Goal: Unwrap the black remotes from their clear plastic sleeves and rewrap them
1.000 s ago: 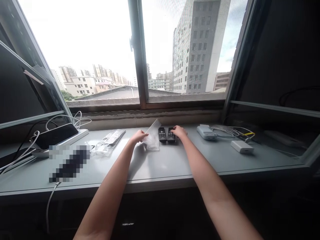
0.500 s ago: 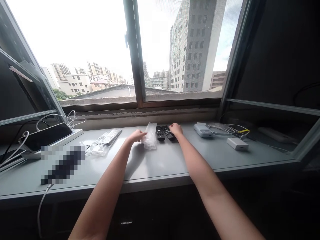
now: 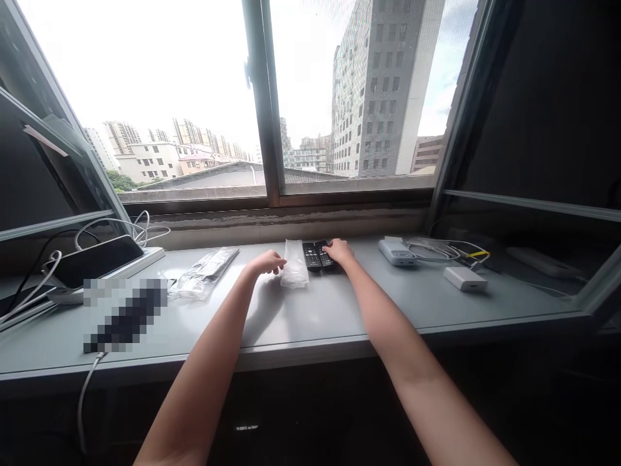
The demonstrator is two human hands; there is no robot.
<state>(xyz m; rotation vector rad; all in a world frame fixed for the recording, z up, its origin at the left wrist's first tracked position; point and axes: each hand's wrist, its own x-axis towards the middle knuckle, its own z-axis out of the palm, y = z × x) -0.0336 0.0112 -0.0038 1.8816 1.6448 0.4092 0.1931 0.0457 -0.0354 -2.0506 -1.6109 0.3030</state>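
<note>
Two black remote controls lie side by side on the grey ledge: the left remote control [image 3: 311, 256] and the right remote control [image 3: 324, 253]. My right hand [image 3: 340, 251] grips the upper right side of the right one, covering part of it. Just left of the pair, a clear plastic bag [image 3: 294, 266] lies flat. The curled fingers of my left hand [image 3: 266, 262] pinch its left edge; the thumb side partly hides the contact. A second clear bag [image 3: 206, 275] with something dark inside rests farther left.
A tablet-like black screen [image 3: 99, 261] leans beside a white power strip [image 3: 154, 255] and cables at the left. A blurred dark object [image 3: 129, 317] lies in front. On the right are a white power bank [image 3: 398, 251], coiled cables and a white adapter [image 3: 464, 279]. The window is behind.
The right remote control has shifted left and now meets the left one, my right hand moving with it. The clear bag beside them looks straighter and flatter.
</note>
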